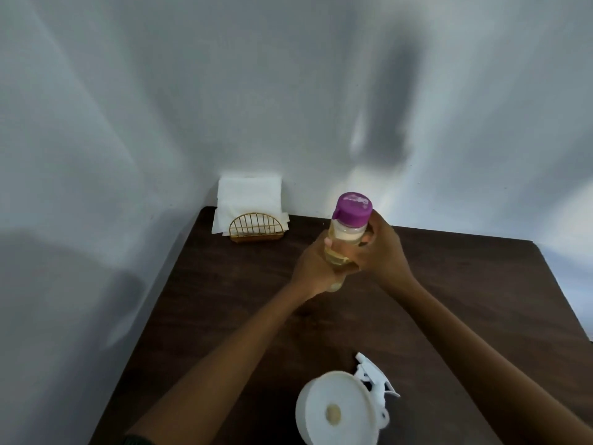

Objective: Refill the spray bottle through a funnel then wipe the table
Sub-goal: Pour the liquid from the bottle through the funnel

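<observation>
Both hands are raised over the dark wooden table (449, 284), closed around one clear bottle (345, 239) of pale yellow liquid with a purple cap (354, 209); the bottle is upright, tilted slightly, and the cap is on. The left hand (316, 268) wraps the lower body from the left; its fingers curl round the base. The right hand (380, 248) grips the upper body just below the cap; its fingertips (365, 239) press the front of the bottle.

Nearer the person than the hands, between the two forearms, a white funnel (333, 409) stands with its mouth facing up; the spray bottle under it is hidden. A white spray head (373, 379) lies just beside the funnel, on the right-hand side.

Beyond the left hand, at the far corner of the table, a gold wire holder (256, 228) carries white napkins (248, 195) against the wall.
</observation>
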Motion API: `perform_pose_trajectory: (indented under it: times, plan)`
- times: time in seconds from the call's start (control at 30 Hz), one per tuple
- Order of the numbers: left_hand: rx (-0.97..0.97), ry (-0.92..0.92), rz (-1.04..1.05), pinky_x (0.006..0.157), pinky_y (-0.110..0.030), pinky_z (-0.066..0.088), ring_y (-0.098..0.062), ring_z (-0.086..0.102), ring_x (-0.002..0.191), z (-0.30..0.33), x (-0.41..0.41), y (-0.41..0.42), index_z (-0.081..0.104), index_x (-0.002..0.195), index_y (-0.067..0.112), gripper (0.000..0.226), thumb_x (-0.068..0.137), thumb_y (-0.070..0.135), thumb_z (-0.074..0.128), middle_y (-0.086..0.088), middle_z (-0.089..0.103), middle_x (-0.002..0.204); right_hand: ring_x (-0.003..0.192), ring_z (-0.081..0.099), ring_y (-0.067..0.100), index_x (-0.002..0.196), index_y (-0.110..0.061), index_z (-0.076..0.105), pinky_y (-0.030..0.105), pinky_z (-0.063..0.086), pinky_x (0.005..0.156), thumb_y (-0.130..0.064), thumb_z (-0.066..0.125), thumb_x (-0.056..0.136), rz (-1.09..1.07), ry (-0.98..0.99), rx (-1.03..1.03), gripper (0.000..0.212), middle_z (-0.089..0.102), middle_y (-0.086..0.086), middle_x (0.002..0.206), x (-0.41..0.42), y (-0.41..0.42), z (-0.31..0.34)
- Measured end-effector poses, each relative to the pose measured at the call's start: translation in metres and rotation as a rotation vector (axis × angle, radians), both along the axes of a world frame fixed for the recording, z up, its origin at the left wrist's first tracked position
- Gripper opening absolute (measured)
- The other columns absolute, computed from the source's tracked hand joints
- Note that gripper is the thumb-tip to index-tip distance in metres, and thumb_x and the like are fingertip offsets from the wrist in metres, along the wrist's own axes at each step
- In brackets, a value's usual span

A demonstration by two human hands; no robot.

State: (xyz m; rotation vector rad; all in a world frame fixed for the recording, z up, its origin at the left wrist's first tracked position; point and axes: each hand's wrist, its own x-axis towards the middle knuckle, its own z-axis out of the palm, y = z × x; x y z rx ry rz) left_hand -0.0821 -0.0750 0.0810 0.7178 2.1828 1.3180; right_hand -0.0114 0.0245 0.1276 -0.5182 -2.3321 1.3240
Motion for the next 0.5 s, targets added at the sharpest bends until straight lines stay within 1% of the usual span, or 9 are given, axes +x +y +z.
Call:
perform_pose_trajectory:
  times: [0.1, 0.13, 0.2, 0.27, 0.33, 0.37, 0.4, 0.43, 0.5]
  plan:
    - [0.009, 0.039, 0.037, 0.1, -0.036, 0.047, -0.018, 0.058, 0.116, 0.022, 0.026, -0.009, 0.049, 0.13, 0.02, 0.06, 0.077, 0.021, 0.077, -0.002, 0.062, 0.123, 0.098, 0.063, 0.015, 0.121, -0.013, 0.051, 0.034, 0.054, 0.086, -0.031, 0.081, 0.068, 0.046, -0.006, -0.011, 0.064, 0.065, 0.002, 0.111, 0.025, -0.011, 0.026]
    - [0.021, 0.065, 0.056, 0.1, -0.036, 0.047, -0.017, 0.057, 0.115, 0.028, 0.035, -0.013, 0.05, 0.129, 0.02, 0.058, 0.078, 0.021, 0.076, -0.002, 0.062, 0.122, 0.099, 0.063, 0.014, 0.122, -0.014, 0.05, 0.031, 0.053, 0.086, -0.029, 0.081, 0.069, 0.07, -0.02, -0.006, 0.063, 0.064, 0.002, 0.112, 0.033, -0.013, 0.035]
    - [0.057, 0.098, 0.094, 0.099, -0.034, 0.049, -0.013, 0.059, 0.11, 0.038, 0.051, -0.019, 0.052, 0.127, 0.02, 0.054, 0.078, 0.023, 0.076, 0.005, 0.063, 0.112, 0.099, 0.062, 0.013, 0.123, -0.016, 0.048, 0.029, 0.053, 0.085, -0.03, 0.08, 0.071, 0.159, -0.067, 0.007, 0.062, 0.063, 0.0, 0.113, 0.048, -0.015, 0.056]
    - [0.125, 0.078, 0.103, 0.091, -0.025, 0.051, -0.007, 0.061, 0.098, 0.048, 0.063, -0.024, 0.056, 0.123, 0.017, 0.054, 0.074, 0.019, 0.08, 0.013, 0.062, 0.099, 0.096, 0.062, 0.01, 0.121, -0.02, 0.047, 0.024, 0.054, 0.08, -0.038, 0.078, 0.07, 0.269, -0.113, 0.0, 0.063, 0.061, -0.004, 0.113, 0.062, -0.015, 0.083]
    - [0.138, 0.15, 0.103, 0.083, -0.021, 0.052, -0.005, 0.064, 0.092, 0.058, 0.071, -0.025, 0.058, 0.119, 0.021, 0.055, 0.071, 0.03, 0.083, 0.013, 0.066, 0.097, 0.089, 0.059, 0.003, 0.116, -0.027, 0.046, 0.016, 0.048, 0.071, -0.056, 0.069, 0.067, 0.291, -0.12, 0.055, 0.062, 0.057, -0.01, 0.111, 0.075, -0.016, 0.113]
    - [0.129, 0.202, 0.106, 0.081, -0.021, 0.053, -0.005, 0.065, 0.09, 0.063, 0.074, -0.026, 0.059, 0.117, 0.024, 0.055, 0.07, 0.039, 0.083, 0.011, 0.069, 0.098, 0.084, 0.057, 0.001, 0.114, -0.029, 0.047, 0.016, 0.045, 0.069, -0.065, 0.061, 0.066, 0.255, -0.122, 0.119, 0.061, 0.057, -0.011, 0.107, 0.081, -0.017, 0.127]
    - [0.124, 0.233, 0.118, 0.081, -0.023, 0.054, -0.005, 0.066, 0.09, 0.067, 0.078, -0.026, 0.059, 0.115, 0.026, 0.055, 0.069, 0.045, 0.082, 0.01, 0.07, 0.099, 0.08, 0.055, 0.002, 0.11, -0.028, 0.05, 0.02, 0.044, 0.067, -0.072, 0.052, 0.067, 0.203, -0.138, 0.217, 0.061, 0.058, -0.01, 0.1, 0.085, -0.018, 0.14]
    - [0.125, 0.246, 0.128, 0.081, -0.025, 0.055, -0.006, 0.066, 0.09, 0.071, 0.081, -0.026, 0.059, 0.113, 0.025, 0.055, 0.068, 0.049, 0.081, 0.008, 0.07, 0.099, 0.075, 0.054, 0.004, 0.105, -0.027, 0.051, 0.024, 0.042, 0.064, -0.076, 0.044, 0.069, 0.149, -0.173, 0.357, 0.062, 0.058, -0.01, 0.089, 0.087, -0.019, 0.149]
    - [0.144, 0.241, 0.152, 0.083, -0.031, 0.057, -0.007, 0.067, 0.091, 0.075, 0.088, -0.026, 0.06, 0.112, 0.024, 0.058, 0.067, 0.053, 0.079, 0.007, 0.071, 0.1, 0.065, 0.05, 0.01, 0.09, -0.024, 0.049, 0.028, 0.035, 0.058, -0.079, 0.036, 0.073, 0.054, -0.249, 0.684, 0.059, 0.052, -0.01, 0.071, 0.09, -0.023, 0.163]
